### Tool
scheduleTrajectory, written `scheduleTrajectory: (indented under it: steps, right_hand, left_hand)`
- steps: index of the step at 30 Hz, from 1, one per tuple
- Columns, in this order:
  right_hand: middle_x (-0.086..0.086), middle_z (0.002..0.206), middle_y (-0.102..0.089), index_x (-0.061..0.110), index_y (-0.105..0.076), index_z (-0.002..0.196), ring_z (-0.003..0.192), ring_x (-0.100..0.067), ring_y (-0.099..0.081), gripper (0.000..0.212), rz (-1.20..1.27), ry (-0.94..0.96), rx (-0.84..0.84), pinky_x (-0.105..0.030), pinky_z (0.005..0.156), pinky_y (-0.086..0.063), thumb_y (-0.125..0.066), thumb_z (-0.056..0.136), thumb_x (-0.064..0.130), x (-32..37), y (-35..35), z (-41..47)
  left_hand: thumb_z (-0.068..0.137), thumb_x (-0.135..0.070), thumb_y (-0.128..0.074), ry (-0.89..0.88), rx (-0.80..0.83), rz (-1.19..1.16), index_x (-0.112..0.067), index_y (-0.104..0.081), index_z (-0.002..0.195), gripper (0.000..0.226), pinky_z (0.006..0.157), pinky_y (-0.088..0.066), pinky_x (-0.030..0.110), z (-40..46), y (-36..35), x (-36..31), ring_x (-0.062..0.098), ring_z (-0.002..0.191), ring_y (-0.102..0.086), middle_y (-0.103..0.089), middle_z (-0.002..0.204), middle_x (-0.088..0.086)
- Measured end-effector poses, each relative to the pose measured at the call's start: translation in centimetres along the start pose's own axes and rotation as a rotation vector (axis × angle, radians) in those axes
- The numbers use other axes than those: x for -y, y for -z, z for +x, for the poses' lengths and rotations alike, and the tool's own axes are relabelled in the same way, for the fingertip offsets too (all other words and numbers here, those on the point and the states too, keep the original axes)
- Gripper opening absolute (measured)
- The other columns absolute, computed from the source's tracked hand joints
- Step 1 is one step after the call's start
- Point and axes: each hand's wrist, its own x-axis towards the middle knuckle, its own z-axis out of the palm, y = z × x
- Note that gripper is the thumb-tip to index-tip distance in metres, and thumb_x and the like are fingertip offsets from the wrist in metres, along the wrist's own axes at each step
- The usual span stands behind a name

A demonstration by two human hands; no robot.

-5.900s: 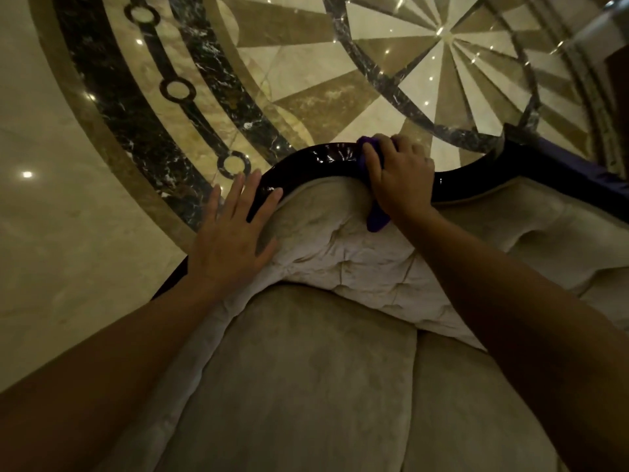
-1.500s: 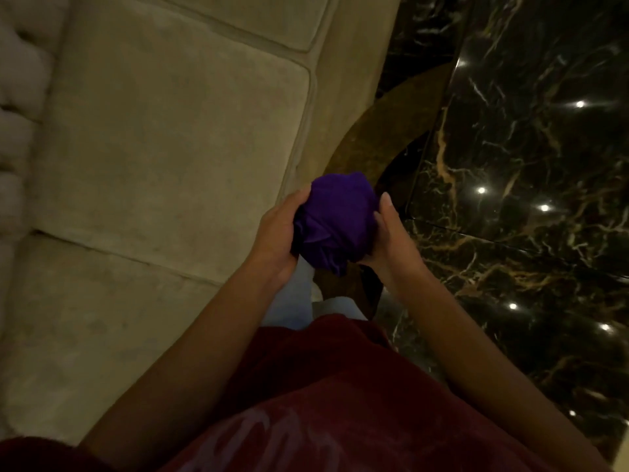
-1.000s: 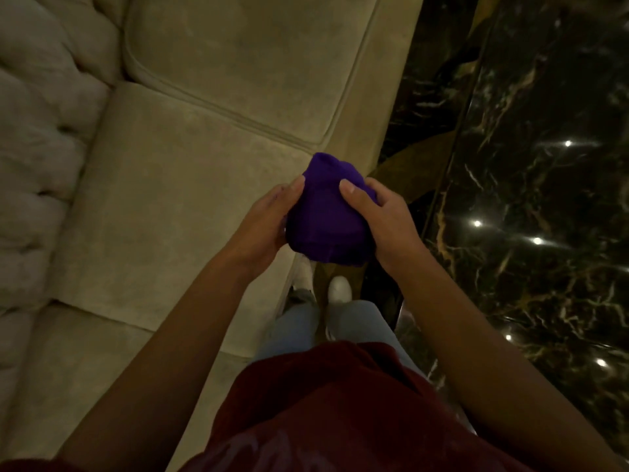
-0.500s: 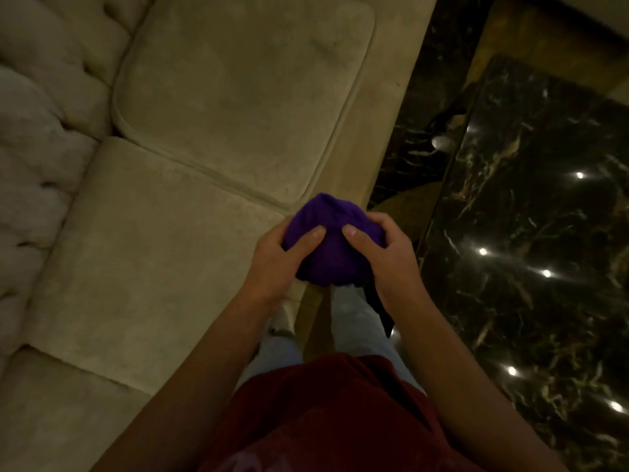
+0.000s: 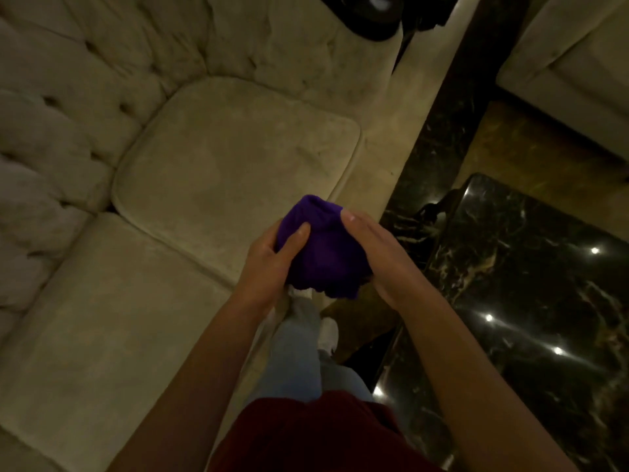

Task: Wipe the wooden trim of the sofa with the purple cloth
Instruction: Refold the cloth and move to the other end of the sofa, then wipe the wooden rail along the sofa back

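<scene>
The purple cloth (image 5: 320,253) is bunched into a ball and held between both hands, above the front edge of the sofa. My left hand (image 5: 269,264) grips its left side with the thumb pressed on top. Against its right side lies my right hand (image 5: 374,253), fingers flat along it. The beige sofa (image 5: 218,165) fills the left, with two seat cushions and a tufted backrest. A piece of dark glossy wooden trim (image 5: 371,18) shows at the top, at the end of the sofa arm.
A dark marble coffee table (image 5: 531,301) with light reflections stands at the right, close to the sofa front. Another beige seat (image 5: 571,63) is at the top right. My legs and white shoes (image 5: 328,335) stand in the narrow gap between sofa and table.
Earlier my right hand wiped the curved trim on the sofa back. Since then the view has swung to the seat side, and both hands have been turning and bunching the cloth.
</scene>
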Motion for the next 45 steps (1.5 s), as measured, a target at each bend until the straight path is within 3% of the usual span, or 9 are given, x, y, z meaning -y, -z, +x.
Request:
scheduleTrajectory:
  steps: [4, 8, 13, 18, 23, 29, 34, 39, 45]
  right_hand:
    - [0.004, 0.125, -0.073, 0.029, -0.065, 0.131, 0.108, -0.011, -0.074, 0.064, -0.012, 0.025, 0.042, -0.033, 0.087, -0.064, -0.08, 0.077, 0.059, 3.1, 0.4, 3.9]
    - [0.007, 0.117, -0.071, 0.033, -0.063, 0.12, 0.1, -0.002, -0.073, 0.036, -0.135, 0.118, -0.004, -0.022, 0.074, -0.062, -0.082, 0.09, 0.03, 6.2, 1.2, 8.7]
    - [0.01, 0.119, -0.066, 0.04, -0.059, 0.116, 0.104, -0.009, -0.069, 0.037, -0.254, 0.168, -0.14, -0.031, 0.081, -0.066, -0.083, 0.088, 0.037, 12.2, 4.0, 15.1]
    - [0.024, 0.12, -0.06, 0.04, -0.06, 0.127, 0.105, 0.007, -0.062, 0.041, -0.319, 0.315, -0.317, -0.018, 0.078, -0.061, -0.079, 0.091, 0.036, 17.8, 7.2, 20.1]
    - [0.031, 0.114, -0.058, 0.032, -0.064, 0.129, 0.098, 0.025, -0.056, 0.036, -0.332, 0.359, -0.415, -0.002, 0.074, -0.051, -0.074, 0.095, 0.026, 22.5, 11.4, 26.1]
    - [0.027, 0.112, -0.06, 0.022, -0.066, 0.123, 0.1, 0.026, -0.053, 0.029, -0.48, 0.445, -0.42, 0.001, 0.08, -0.045, -0.072, 0.095, 0.016, 27.7, 15.8, 34.0]
    - [0.01, 0.127, -0.06, 0.022, -0.06, 0.132, 0.107, 0.004, -0.055, 0.04, -0.704, 0.481, -0.369, -0.012, 0.091, -0.046, -0.073, 0.094, 0.025, 31.7, 18.3, 40.3]
    - [-0.01, 0.157, -0.041, 0.014, -0.042, 0.152, 0.132, -0.024, -0.051, 0.064, -1.032, 0.258, -0.21, -0.032, 0.099, -0.045, -0.064, 0.096, 0.036, 32.8, 18.5, 45.5]
    - [-0.015, 0.165, -0.034, 0.021, -0.047, 0.15, 0.153, -0.036, -0.03, 0.06, -1.135, 0.633, -0.329, -0.059, 0.121, -0.031, -0.058, 0.096, 0.045, 31.9, 17.0, 43.9]
  left_hand:
    - [0.09, -0.05, -0.072, -0.025, -0.046, 0.004, -0.038, -0.078, 0.112, 0.026, 0.079, -0.061, 0.023, 4.9, 0.7, -2.8, 0.015, 0.108, -0.076, -0.08, 0.116, -0.003]
    - [0.092, -0.05, -0.07, 0.006, -0.047, 0.026, -0.034, -0.077, 0.116, 0.029, 0.079, -0.062, 0.024, 10.1, 0.7, -4.8, 0.018, 0.109, -0.076, -0.08, 0.117, -0.001]
    - [0.093, -0.047, -0.07, 0.038, -0.021, 0.049, -0.042, -0.076, 0.111, 0.02, 0.079, -0.062, 0.025, 17.4, -2.2, -9.1, 0.014, 0.106, -0.076, -0.08, 0.115, -0.005]
    - [0.096, -0.03, -0.074, 0.047, 0.038, 0.052, -0.029, -0.067, 0.123, 0.028, 0.085, -0.063, 0.03, 24.2, -5.7, -13.4, 0.015, 0.11, -0.075, -0.076, 0.12, -0.001]
    - [0.095, -0.038, -0.073, -0.064, 0.021, 0.368, -0.022, -0.055, 0.141, 0.052, 0.087, -0.062, 0.028, 30.9, -10.2, -16.4, 0.01, 0.112, -0.067, -0.067, 0.126, -0.005]
    - [0.096, -0.03, -0.074, 0.007, -0.126, 0.249, -0.023, -0.059, 0.136, 0.044, 0.076, -0.061, 0.023, 38.8, -15.5, -16.7, 0.013, 0.107, -0.067, -0.065, 0.116, -0.007]
    - [0.092, -0.031, -0.077, 0.049, -0.355, 0.15, -0.028, -0.059, 0.12, 0.033, 0.067, -0.059, 0.015, 44.4, -19.8, -16.1, 0.008, 0.099, -0.07, -0.067, 0.109, -0.009]
    - [0.091, -0.037, -0.078, 0.128, -0.6, 0.167, -0.014, -0.063, 0.11, 0.034, 0.069, -0.06, 0.024, 48.1, -21.2, -15.4, 0.014, 0.09, -0.072, -0.071, 0.1, 0.001]
    - [0.088, -0.045, -0.08, 0.176, -0.591, 0.225, -0.025, -0.057, 0.082, 0.031, 0.056, -0.051, 0.014, 48.3, -20.3, -15.0, -0.005, 0.061, -0.061, -0.065, 0.078, -0.006]
